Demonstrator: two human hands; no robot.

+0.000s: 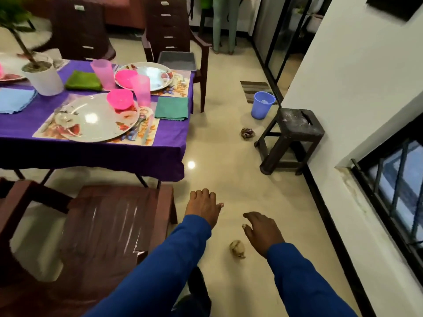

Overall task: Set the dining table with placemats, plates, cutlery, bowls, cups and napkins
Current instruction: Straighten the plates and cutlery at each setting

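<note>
On the purple-clothed table at ten o'clock, a round glossy plate lies on a floral placemat, a pink plastic bowl on its rim. Left hand and right hand, relaxed and empty, hang well apart from it over the floor.

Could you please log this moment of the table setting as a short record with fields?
left hand: open, holds nothing, above the floor beside the brown chair
right hand: open, holds nothing
near setting: plate on placemat, pink bowl, pink cup, green napkin
far setting: plate, pink bowl, pink cup
cutlery: none visible
floor: blue bucket, dark stool
</note>
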